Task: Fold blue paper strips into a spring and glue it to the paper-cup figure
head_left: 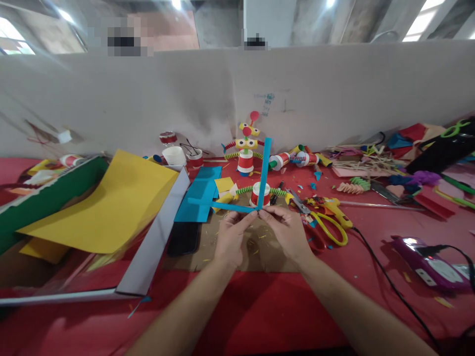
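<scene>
Two blue paper strips point(264, 173) meet at a right angle, one upright and one pointing left. Where they join, my left hand point(234, 235) pinches them between thumb and fingers. From the other side my right hand point(285, 231) pinches the same corner, its fingertips almost touching the left ones. Just behind the strips stands a red and white paper cup point(256, 195) with green folded paper arms. A yellow paper roll point(224, 201) lies by its left arm. Under my hands is a brown cardboard sheet point(256, 254) scattered with small scraps.
Left stands an open box point(137, 267) with a yellow paper sheet point(111, 202). Blue paper point(200, 195) overlaps a dark phone point(182, 239). At right lie yellow-handled scissors point(328, 230), a corded yellow glue gun point(339, 212) and a purple power strip point(430, 262). Finished cup figures point(245, 160) stand behind.
</scene>
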`<state>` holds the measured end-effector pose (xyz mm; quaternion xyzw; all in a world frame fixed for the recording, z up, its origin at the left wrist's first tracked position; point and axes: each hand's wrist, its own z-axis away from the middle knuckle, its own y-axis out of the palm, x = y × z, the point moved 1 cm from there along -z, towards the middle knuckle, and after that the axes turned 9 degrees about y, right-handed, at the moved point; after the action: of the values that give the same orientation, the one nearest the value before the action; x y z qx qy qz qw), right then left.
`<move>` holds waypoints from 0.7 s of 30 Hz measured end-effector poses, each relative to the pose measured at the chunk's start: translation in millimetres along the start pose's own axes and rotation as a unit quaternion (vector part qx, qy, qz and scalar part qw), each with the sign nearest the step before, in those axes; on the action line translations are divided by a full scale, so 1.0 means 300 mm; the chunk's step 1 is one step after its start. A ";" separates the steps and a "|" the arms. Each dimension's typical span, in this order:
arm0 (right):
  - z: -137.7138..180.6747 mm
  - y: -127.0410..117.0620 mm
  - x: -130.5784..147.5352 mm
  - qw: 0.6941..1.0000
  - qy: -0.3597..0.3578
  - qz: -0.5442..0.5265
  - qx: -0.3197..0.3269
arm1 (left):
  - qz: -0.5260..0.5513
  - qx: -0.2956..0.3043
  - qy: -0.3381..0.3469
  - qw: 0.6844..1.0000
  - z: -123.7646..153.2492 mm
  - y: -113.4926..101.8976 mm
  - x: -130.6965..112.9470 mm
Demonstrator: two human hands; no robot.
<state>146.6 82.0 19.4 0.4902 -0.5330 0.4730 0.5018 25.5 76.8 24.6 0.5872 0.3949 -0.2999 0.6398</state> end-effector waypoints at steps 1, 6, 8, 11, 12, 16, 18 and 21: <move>-0.001 -0.002 0.002 1.000 0.006 0.007 0.004 | -0.002 0.004 -0.002 1.000 -0.001 -0.001 0.001; -0.007 -0.008 0.010 0.999 0.003 0.032 0.022 | 0.049 0.030 -0.077 0.995 -0.014 -0.008 0.018; -0.008 -0.010 0.010 0.999 0.000 0.033 0.019 | 0.079 0.038 -0.095 0.992 -0.020 -0.010 0.025; -0.003 -0.012 0.012 0.997 -0.011 0.075 0.007 | 0.088 0.056 -0.100 0.990 -0.027 -0.014 0.031; 0.000 -0.011 0.014 0.995 -0.018 0.097 0.004 | 0.082 0.056 -0.096 0.990 -0.028 -0.017 0.032; 0.009 -0.006 0.017 0.990 -0.036 0.136 0.011 | 0.061 0.018 -0.085 0.994 -0.030 -0.027 0.037; 0.012 -0.003 0.018 0.992 -0.032 0.121 0.021 | 0.069 0.002 -0.090 0.994 -0.030 -0.028 0.037; 0.015 0.002 0.022 0.995 -0.030 0.093 0.036 | 0.087 -0.011 -0.105 0.991 -0.031 -0.024 0.034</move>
<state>145.7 77.1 25.8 0.4698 -0.5737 0.5220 0.4214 23.3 85.8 12.3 0.5773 0.2765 -0.2988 0.7078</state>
